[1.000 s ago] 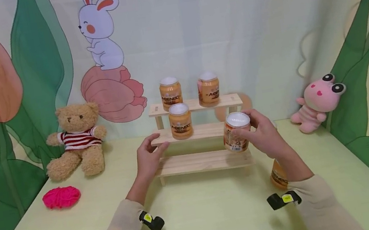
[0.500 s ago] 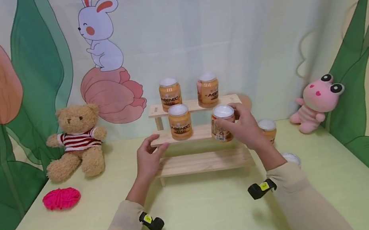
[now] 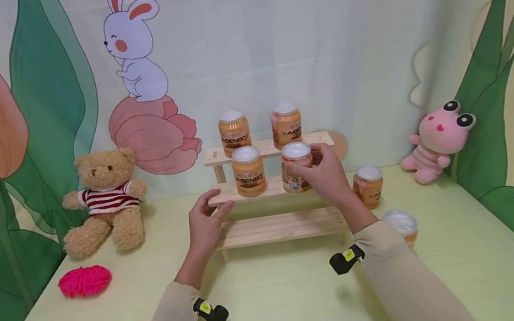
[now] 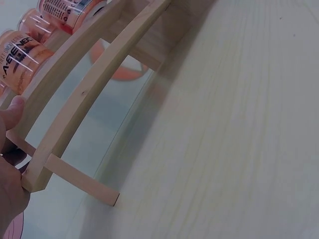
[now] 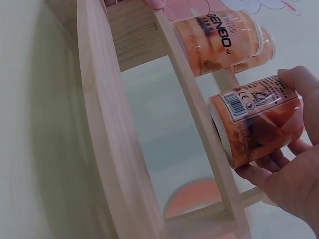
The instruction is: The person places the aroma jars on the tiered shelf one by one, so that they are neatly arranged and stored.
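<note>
My right hand [image 3: 327, 174] grips an orange-labelled jar [image 5: 259, 119] with a white top, fingers and thumb round its sides. The jar is upright at the right part of the middle step of a three-step wooden display rack [image 3: 282, 226]; in the right wrist view its base is right at the step's front edge. My left hand [image 3: 206, 222] holds the left end of that step, thumb at the front edge. To the left on the same step stands a matching jar [image 3: 249, 172]. Two more jars, one at left [image 3: 235, 133] and one at right [image 3: 287, 125], stand on the top step.
Right of the rack, a jar [image 3: 369, 186] stands on the table [image 3: 279, 303], and a nearer jar [image 3: 400, 224] is partly hidden by my right sleeve. A teddy bear [image 3: 111, 200] and pink yarn [image 3: 85, 281] are at left, a pink frog plush [image 3: 440, 140] at right.
My right hand has carried its jar left, onto or close over the middle step. Two table jars show more from behind the right forearm. The left hand stays at the rack.
</note>
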`<state>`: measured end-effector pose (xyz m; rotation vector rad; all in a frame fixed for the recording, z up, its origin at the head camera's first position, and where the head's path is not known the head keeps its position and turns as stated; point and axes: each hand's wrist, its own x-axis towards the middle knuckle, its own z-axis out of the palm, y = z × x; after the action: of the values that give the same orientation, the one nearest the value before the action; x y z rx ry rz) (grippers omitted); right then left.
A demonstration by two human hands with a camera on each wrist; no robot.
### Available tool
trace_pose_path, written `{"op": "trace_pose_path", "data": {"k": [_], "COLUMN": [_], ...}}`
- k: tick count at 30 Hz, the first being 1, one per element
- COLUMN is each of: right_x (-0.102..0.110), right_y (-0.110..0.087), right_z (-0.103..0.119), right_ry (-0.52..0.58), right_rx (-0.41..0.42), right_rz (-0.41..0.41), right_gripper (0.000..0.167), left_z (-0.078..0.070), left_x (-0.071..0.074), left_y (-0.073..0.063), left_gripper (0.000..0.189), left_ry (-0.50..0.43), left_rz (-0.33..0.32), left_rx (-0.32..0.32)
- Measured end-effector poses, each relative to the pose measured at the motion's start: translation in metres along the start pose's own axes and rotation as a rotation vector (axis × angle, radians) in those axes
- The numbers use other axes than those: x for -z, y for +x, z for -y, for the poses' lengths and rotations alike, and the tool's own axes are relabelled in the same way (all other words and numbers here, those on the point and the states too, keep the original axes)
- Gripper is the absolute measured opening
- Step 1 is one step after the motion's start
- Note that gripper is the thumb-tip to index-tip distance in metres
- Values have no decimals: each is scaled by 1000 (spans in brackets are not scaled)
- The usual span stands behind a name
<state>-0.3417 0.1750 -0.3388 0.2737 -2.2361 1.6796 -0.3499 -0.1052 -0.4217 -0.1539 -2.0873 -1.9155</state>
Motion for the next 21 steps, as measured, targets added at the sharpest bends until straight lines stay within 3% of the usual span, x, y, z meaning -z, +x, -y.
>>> {"op": "trace_pose_path", "data": {"k": [7,21], "right_x": [-9,-13], "right_y": [4,6], "right_z": [-1,0], "right_ry": [32,-20], "right_rx": [-6,-51], "right_rz": [-42,-64], "right_gripper": [67,72], "left_z": [-1,-3], "left_x": [1,0], "left_y": [0,-1], "left_gripper": [50,48], "left_ry": [16,1], "left_rz": [-3,-5], "left_rx": [-11,16]}}
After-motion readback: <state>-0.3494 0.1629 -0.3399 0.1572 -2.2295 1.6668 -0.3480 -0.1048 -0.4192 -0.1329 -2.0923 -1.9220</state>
